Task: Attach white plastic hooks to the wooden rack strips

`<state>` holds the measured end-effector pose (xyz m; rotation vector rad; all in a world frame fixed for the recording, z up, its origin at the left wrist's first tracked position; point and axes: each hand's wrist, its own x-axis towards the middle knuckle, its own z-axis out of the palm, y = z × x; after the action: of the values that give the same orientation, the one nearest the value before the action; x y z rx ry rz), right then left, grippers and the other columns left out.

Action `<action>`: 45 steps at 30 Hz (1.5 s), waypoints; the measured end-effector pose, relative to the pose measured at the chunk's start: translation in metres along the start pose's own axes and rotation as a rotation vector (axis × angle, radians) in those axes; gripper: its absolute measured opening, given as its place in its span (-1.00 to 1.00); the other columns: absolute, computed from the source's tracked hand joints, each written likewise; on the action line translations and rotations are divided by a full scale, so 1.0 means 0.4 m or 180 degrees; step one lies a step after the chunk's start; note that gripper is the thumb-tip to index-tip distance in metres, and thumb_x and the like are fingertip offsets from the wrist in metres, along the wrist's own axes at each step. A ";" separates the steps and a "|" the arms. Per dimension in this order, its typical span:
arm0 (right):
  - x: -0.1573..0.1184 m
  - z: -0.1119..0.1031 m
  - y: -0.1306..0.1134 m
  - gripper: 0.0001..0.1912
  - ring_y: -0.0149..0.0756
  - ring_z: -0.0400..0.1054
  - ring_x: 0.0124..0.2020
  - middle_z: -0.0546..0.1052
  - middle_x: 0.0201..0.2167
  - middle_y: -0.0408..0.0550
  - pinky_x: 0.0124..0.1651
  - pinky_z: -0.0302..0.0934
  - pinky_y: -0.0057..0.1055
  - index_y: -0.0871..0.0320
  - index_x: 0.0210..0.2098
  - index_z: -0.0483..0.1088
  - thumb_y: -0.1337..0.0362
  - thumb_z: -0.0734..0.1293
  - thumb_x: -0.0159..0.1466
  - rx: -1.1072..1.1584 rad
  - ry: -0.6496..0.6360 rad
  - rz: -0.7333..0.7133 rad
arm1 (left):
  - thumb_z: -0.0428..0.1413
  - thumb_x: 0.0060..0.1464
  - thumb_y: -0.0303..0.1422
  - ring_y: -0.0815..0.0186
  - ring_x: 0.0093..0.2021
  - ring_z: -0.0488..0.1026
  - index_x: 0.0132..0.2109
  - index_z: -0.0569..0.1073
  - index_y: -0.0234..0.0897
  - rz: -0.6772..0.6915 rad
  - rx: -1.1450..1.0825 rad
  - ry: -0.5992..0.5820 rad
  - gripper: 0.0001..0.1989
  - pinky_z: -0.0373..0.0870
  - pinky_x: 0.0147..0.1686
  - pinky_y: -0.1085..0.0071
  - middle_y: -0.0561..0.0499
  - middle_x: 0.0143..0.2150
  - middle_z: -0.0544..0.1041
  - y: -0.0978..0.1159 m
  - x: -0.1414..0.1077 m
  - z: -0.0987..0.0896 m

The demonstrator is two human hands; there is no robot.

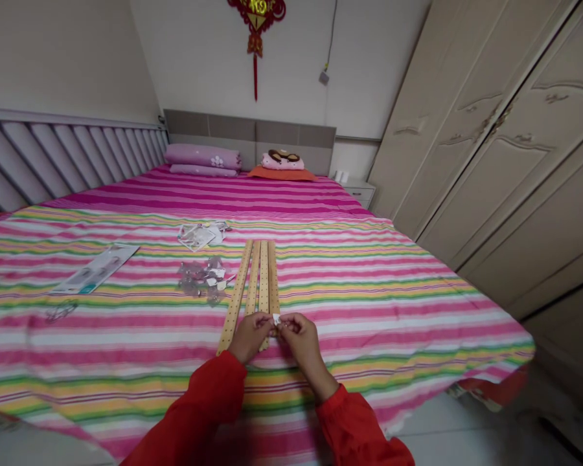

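Note:
Both hands meet over the near ends of several perforated wooden strips (263, 275), which lie side by side on the striped bed cover. My left hand (251, 334) is closed, its fingertips pinching a small white piece (276, 318). From the other side my right hand (298, 336) pinches the same piece between thumb and forefinger. What exactly the white piece is, I cannot make out; it may be touching the rightmost strip. Left of the strips lies a pile of small clear plastic bags (204, 278) with tiny parts inside.
Farther back are white cards or packets (204, 235). A long blister-type package (96, 270) and a thin wire-like loop (61, 311) lie to the left on the bed cover (393, 310). Folded bedding (203, 157) is at the headboard; a wardrobe (495, 149) stands at right.

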<state>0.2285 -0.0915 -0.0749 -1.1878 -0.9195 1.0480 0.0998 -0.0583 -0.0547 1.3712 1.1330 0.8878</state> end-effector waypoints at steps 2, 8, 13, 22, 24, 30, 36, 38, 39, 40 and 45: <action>0.003 0.002 0.005 -0.73 -0.34 0.36 -0.55 0.45 -0.61 -0.18 -0.46 0.30 -0.41 0.15 -0.47 0.43 0.12 0.47 -0.07 -0.0092 0.0041 -0.0074 | 0.19 -0.22 -0.17 0.29 -0.43 0.46 -0.40 0.49 -0.33 -0.0091 -0.0045 -0.0002 -0.70 0.35 -0.40 0.41 0.02 -0.50 0.52 -0.008 0.010 -0.003; 0.004 0.011 0.017 -0.80 -0.36 0.35 -0.55 0.46 -0.59 -0.18 -0.44 0.29 -0.43 0.14 -0.41 0.45 0.18 0.42 -0.01 -0.0258 0.0093 -0.0187 | 0.17 -0.24 -0.38 0.34 -0.49 0.45 -0.36 0.50 -0.33 -0.0072 0.0243 0.0370 -0.81 0.35 -0.44 0.44 0.04 -0.51 0.52 -0.037 0.044 -0.006; 0.003 0.012 0.025 -0.82 -0.35 0.36 -0.53 0.46 -0.57 -0.18 -0.44 0.29 -0.43 0.15 -0.39 0.44 0.23 0.40 0.00 -0.0275 0.0079 -0.0237 | 0.15 -0.21 -0.42 0.33 -0.41 0.47 -0.34 0.51 -0.31 0.0059 0.0510 0.0438 -0.82 0.38 -0.34 0.42 0.03 -0.46 0.53 -0.048 0.062 -0.007; 0.007 0.015 0.019 -0.84 -0.35 0.38 -0.52 0.51 -0.53 -0.13 -0.42 0.31 -0.43 0.18 -0.37 0.47 0.28 0.37 0.02 -0.0278 0.0103 -0.0359 | 0.11 -0.18 -0.43 0.30 -0.42 0.47 -0.36 0.51 -0.31 0.0138 0.0671 0.0409 -0.85 0.39 -0.36 0.41 0.02 -0.47 0.53 -0.024 0.054 -0.003; 0.010 0.014 0.026 -0.81 -0.35 0.39 -0.51 0.52 -0.51 -0.12 -0.42 0.32 -0.43 0.17 -0.34 0.48 0.30 0.37 0.01 -0.0296 0.0142 -0.0410 | 0.09 -0.17 -0.43 0.32 -0.42 0.47 -0.37 0.51 -0.30 0.0194 0.0728 0.0396 -0.85 0.39 -0.37 0.43 0.04 -0.48 0.53 -0.017 0.050 -0.001; 0.010 0.005 0.050 -0.79 -0.34 0.40 -0.48 0.52 -0.48 -0.12 -0.41 0.33 -0.43 0.16 -0.31 0.48 0.29 0.38 0.03 -0.0399 0.0110 -0.0518 | 0.05 -0.12 -0.44 0.37 -0.42 0.46 -0.33 0.53 -0.31 0.0375 0.0899 0.0364 -0.81 0.40 -0.36 0.46 0.05 -0.47 0.51 -0.015 0.040 0.001; 0.001 0.000 0.052 -0.80 -0.38 0.36 -0.47 0.49 -0.38 -0.09 -0.41 0.33 -0.45 0.15 -0.32 0.48 0.34 0.40 0.00 -0.0682 0.0175 -0.0805 | 0.05 -0.10 -0.49 0.38 -0.40 0.47 -0.30 0.54 -0.33 0.0478 0.1066 0.0362 -0.79 0.41 -0.33 0.45 0.01 -0.41 0.53 -0.025 0.040 -0.003; -0.001 -0.003 0.052 -0.80 -0.39 0.35 -0.47 0.48 -0.37 -0.09 -0.42 0.32 -0.46 0.14 -0.32 0.48 0.34 0.40 0.01 -0.0746 0.0193 -0.0852 | 0.06 -0.11 -0.51 0.38 -0.40 0.47 -0.31 0.54 -0.32 0.0545 0.1139 0.0380 -0.80 0.42 -0.32 0.45 0.02 -0.40 0.53 -0.030 0.041 -0.004; -0.002 -0.004 0.052 -0.80 -0.39 0.34 -0.48 0.48 -0.37 -0.09 -0.43 0.31 -0.46 0.14 -0.32 0.48 0.34 0.40 0.01 -0.0773 0.0201 -0.0858 | 0.06 -0.12 -0.52 0.38 -0.40 0.46 -0.31 0.54 -0.31 0.0592 0.1173 0.0384 -0.80 0.42 -0.32 0.44 0.02 -0.40 0.53 -0.034 0.041 -0.004; -0.003 -0.006 0.053 -0.80 -0.40 0.33 -0.48 0.48 -0.38 -0.09 -0.43 0.31 -0.47 0.15 -0.32 0.48 0.33 0.41 0.01 -0.0795 0.0208 -0.0854 | 0.06 -0.12 -0.53 0.38 -0.40 0.46 -0.31 0.54 -0.31 0.0648 0.1207 0.0386 -0.79 0.42 -0.31 0.44 0.02 -0.39 0.53 -0.038 0.042 -0.004; -0.005 -0.008 0.057 -0.77 -0.38 0.33 -0.47 0.47 -0.38 -0.09 -0.44 0.28 -0.46 0.16 -0.30 0.48 0.34 0.42 0.00 -0.0814 0.0210 -0.0773 | 0.07 -0.12 -0.54 0.37 -0.40 0.46 -0.31 0.54 -0.32 0.0855 0.1328 0.0428 -0.80 0.43 -0.31 0.40 0.02 -0.39 0.51 -0.057 0.044 -0.003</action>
<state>0.2276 -0.0930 -0.0980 -1.2748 -1.1386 0.7075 0.1000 -0.0421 -0.0789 1.8605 1.3065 0.9809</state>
